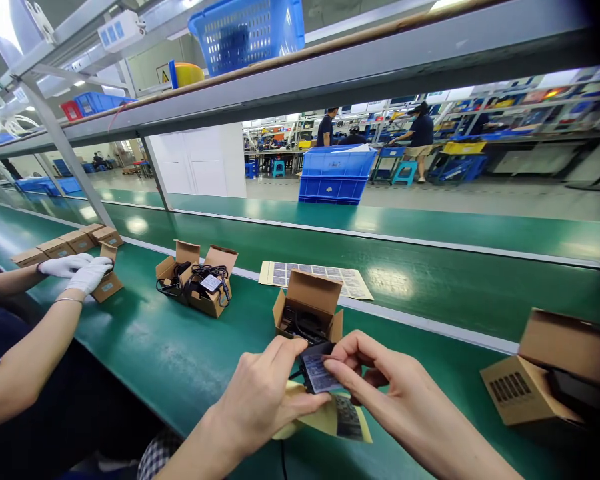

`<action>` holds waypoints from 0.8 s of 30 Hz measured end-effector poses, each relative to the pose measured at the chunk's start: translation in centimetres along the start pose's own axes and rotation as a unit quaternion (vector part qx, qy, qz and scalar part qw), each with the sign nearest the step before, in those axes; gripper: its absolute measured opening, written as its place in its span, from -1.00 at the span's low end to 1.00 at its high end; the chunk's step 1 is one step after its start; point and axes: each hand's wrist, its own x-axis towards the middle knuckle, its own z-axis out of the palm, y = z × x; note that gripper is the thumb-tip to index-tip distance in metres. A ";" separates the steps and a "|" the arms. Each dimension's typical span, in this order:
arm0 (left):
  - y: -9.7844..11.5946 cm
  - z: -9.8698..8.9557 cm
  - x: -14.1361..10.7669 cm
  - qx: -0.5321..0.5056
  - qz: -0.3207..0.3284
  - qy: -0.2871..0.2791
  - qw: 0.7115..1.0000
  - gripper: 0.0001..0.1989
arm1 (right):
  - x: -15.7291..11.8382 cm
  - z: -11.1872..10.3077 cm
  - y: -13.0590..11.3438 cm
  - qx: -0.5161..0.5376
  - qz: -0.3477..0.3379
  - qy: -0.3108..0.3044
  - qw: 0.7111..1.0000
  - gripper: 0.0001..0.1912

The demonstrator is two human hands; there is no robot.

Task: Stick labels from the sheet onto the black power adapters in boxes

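The left hand (265, 393) is closing thumb and fingers around a small black power adapter (316, 371), holding it just above the green belt (180, 360), while the right hand (380, 380) is pinching at the adapter's pale label face with thumb and forefinger, seemingly pressing a sticker down. A yellowish backing sheet (337, 417) is lying under both hands, partly trapped beneath the left palm. The labelling step looks to be in hand; the next move probably calls for smoothing the label flat and lowering the adapter into the open carton (307, 310) sitting just beyond the fingers, where a cable is already lying. Further out, a sheet of labels (325, 277) is resting on the belt, two filled cartons (197, 280) are waiting to the left, and a co-worker's gloved hands (80, 270) are working on another box (107, 283)
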 end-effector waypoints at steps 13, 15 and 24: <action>0.3 0.3 0.1 0.035 0.004 0.031 0.999 -0.52 | 0.3 0.4 -0.4 -0.047 0.022 0.005 0.999 -0.74; 0.3 0.5 0.0 0.041 0.004 0.034 0.999 -0.51 | 0.3 0.5 -0.1 -0.087 0.026 0.018 0.996 -0.74; 0.4 1.0 0.3 0.020 0.027 0.059 0.998 -0.56 | 1.1 1.2 1.0 -0.061 -0.021 0.049 0.997 -0.77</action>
